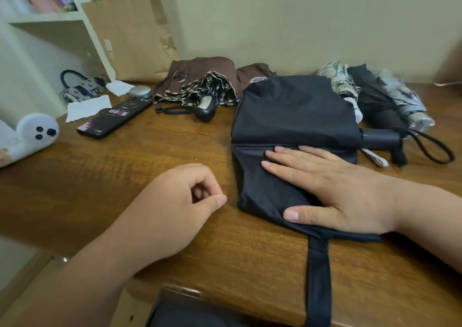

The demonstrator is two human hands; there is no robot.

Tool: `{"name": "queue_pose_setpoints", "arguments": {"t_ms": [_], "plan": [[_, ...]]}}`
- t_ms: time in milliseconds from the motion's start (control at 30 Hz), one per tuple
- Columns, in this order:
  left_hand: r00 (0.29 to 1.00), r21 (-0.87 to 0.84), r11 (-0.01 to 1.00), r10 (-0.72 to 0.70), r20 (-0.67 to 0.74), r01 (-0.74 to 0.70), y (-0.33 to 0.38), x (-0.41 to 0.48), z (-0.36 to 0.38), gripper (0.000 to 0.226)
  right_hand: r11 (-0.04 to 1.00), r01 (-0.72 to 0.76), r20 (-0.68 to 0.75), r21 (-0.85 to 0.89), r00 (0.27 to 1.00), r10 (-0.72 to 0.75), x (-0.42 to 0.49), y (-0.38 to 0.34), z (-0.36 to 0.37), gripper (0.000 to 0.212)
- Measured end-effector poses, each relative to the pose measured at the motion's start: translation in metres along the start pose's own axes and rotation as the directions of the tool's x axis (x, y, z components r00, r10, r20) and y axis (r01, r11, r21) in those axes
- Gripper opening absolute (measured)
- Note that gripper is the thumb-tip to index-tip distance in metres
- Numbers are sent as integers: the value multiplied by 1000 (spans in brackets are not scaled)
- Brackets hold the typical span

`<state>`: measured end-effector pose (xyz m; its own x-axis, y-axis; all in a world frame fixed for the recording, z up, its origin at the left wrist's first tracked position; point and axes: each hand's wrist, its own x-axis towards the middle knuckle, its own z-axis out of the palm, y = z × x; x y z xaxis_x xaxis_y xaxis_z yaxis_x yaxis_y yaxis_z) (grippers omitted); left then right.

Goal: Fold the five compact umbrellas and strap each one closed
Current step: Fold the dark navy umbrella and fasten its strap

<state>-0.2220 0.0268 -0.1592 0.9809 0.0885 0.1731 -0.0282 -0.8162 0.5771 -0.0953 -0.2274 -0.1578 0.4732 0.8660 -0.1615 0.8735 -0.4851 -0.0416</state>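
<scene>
Pressing hand, right: the right hand (pixel 332 186) lies flat, fingers straight and slightly spread, palm down on the lower half of the black umbrella (pixel 295 111); it grips nothing.
Black umbrella: right of centre on the wooden table (pixel 175 146), its canopy flattened in two panels along a middle seam, with the handle (pixel 382 139) pointing right.
Strap: a black strap (pixel 318 276) trails from the canopy's near edge over the table's front edge, unfastened.
Left hand: the left hand (pixel 175 209) is at lower centre, just left of the umbrella and apart from it, fingers curled, thumb tip against the forefinger, nothing visible in it.
Other umbrellas: a brown umbrella (pixel 200 76) lies loose at upper centre; a white patterned umbrella (pixel 340 81), a dark umbrella (pixel 375 101) and a silvery umbrella (pixel 405 101) lie bunched together at upper right.
Paper bag: a brown paper bag (pixel 132 37) stands against the wall at upper left; its contents cannot be seen.
Shelf: the white shelf (pixel 45 18) at far upper left holds blurred items, with a small handbag (pixel 80 84) in the nook below.
Table, left: phone (pixel 115 119) and white plush toy (pixel 32 131).
</scene>
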Motion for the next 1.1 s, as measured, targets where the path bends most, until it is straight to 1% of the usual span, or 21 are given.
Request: {"name": "queue_pose_setpoints", "arguments": {"t_ms": [33, 67, 133, 167, 233, 267, 367, 467, 500, 567, 600, 633, 667, 733, 833, 900, 967, 1000, 1033, 1067, 1100], "plan": [[997, 22, 997, 77, -18, -76, 0, 0, -1, 10, 1000, -1, 4, -4, 1000, 1, 0, 0, 0, 84], [984, 66, 981, 181, -3, -180, 1, -1, -1, 16, 1000, -4, 10, -7, 1000, 4, -1, 0, 0, 84], [911, 168, 896, 403, 86, -412, 0, 2, 2, 43, 1000, -7, 11, -8, 1000, 7, 0, -1, 0, 85], [861, 206, 836, 492, 125, -508, 1, 5, 5, 44, 1000, -5, 5, -10, 1000, 5, 0, -1, 0, 85], [777, 259, 733, 605, 174, -629, 4, 12, 9, 24, 1000, -2, -6, -10, 1000, 2, 1, -1, 1, 85], [752, 279, 700, 631, 188, -657, 4, 15, 9, 19, 1000, -4, -6, -5, 1000, 4, 1, -1, 1, 86], [728, 268, 678, 653, 208, -685, -3, 21, 13, 23, 1000, -8, -5, 23, 1000, 9, 1, -1, 0, 87], [748, 169, 732, 618, 242, -660, -9, 16, 19, 20, 1000, -11, -10, 16, 1000, 11, 1, 0, 0, 89], [773, 131, 775, 571, 277, -619, -9, 13, 19, 24, 1000, -9, -13, 13, 1000, 9, 1, 0, 1, 89], [810, 146, 833, 455, 370, -534, -6, 7, 10, 51, 1000, -4, -16, 23, 1000, 4, 0, 1, 1, 90], [798, 178, 835, 403, 447, -521, -7, 4, 4, 61, 1000, -2, -13, 25, 1000, 3, 0, 1, 1, 90], [769, 203, 821, 373, 519, -534, -7, 1, -1, 65, 1000, -1, -12, 20, 1000, 1, 0, 2, 1, 90], [743, 203, 792, 403, 534, -576, -10, 0, -2, 67, 1000, -1, -13, 16, 1000, 1, -1, 2, 2, 91], [701, 193, 730, 494, 514, -656, -18, 0, -2, 70, 1000, 4, -12, 9, 1000, -3, -2, 4, 2, 92], [667, 164, 732, 474, 575, -661, -33, 1, -1, 71, 999, -2, -10, 32, 1000, 2, -7, 10, 1, 98], [661, 176, 711, 493, 566, -681, -37, 3, -1, 68, 999, -5, 3, 52, 1000, 5, -13, 12, 1, 104], [652, 167, 681, 555, 517, -713, -39, 7, 0, 63, 996, -9, -5, 84, 1000, 10, -19, 13, 0, 107], [654, 138, 686, 585, 479, -715, -38, 9, -1, 58, 996, -10, -6, 93, 1000, 11, -20, 13, -1, 108], [672, 104, 708, 600, 433, -699, -33, 12, -5, 51, 994, -12, 3, 106, 1000, 12, -21, 13, -2, 109], [714, 82, 748, 587, 382, -658, -25, 18, -9, 43, 993, -11, 6, 113, 1000, 10, -22, 13, -3, 110], [783, 71, 806, 543, 305, -587, -15, 26, -13, 35, 993, -14, 9, 121, 1000, 13, -22, 13, -3, 110]]}}
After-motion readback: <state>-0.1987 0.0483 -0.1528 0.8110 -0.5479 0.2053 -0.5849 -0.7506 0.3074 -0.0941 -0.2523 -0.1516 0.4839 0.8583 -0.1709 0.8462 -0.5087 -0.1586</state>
